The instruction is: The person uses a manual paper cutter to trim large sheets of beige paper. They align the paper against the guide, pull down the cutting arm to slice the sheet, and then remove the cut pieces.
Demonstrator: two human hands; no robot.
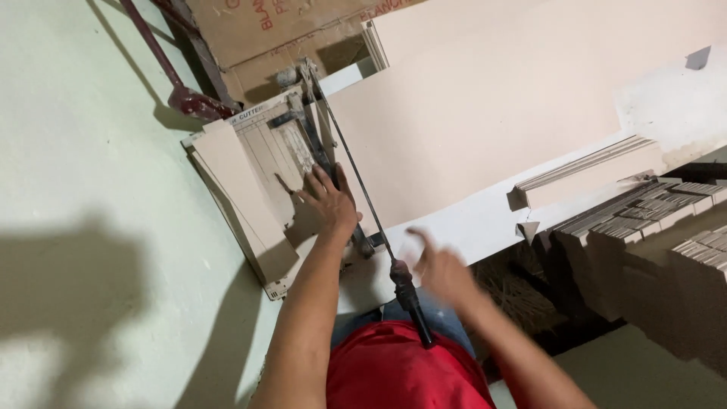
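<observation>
Two open hands: left hand (329,198) flat on paper cutter (261,163) beside blade edge, right hand (439,269) blurred near handle (409,295).

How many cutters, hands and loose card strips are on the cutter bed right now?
Lever-arm paper cutter with ruled beige bed: 1
Hands: 2, left flat on the bed, right blurred beside the black lever handle
Beige card strip on bed: 1
Total: 4

I see matt beige card sheets (515,98), a metal cutter blade arm (356,182) with dark matt grip (409,299), and a smooth painted floor (83,151).
</observation>
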